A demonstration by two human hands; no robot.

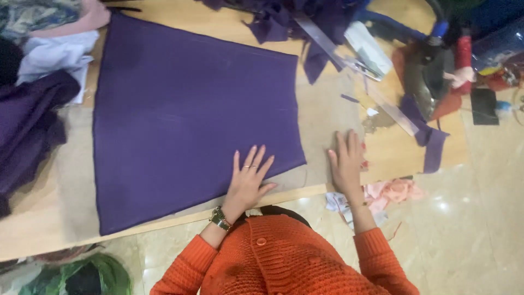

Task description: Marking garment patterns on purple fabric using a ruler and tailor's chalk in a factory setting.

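Left hand (248, 177) is lying flat, fingers spread wide, pressing on the near right corner of the purple fabric panel (191, 120); it is holding nothing. Right hand (346, 161) is resting flat just beside it, fingers nearly together, on the bare grey underlay (327, 117), apart from the panel's edge and gripping nothing. The panel is lying spread on the worktop (43, 229), stretching away and to the left of both hands. Its long axis is running from the near edge toward the far edge, the narrower end pointing away. Beyond the right hand, a clear ruler (355, 71) is lying slantwise among purple scraps (284, 22).
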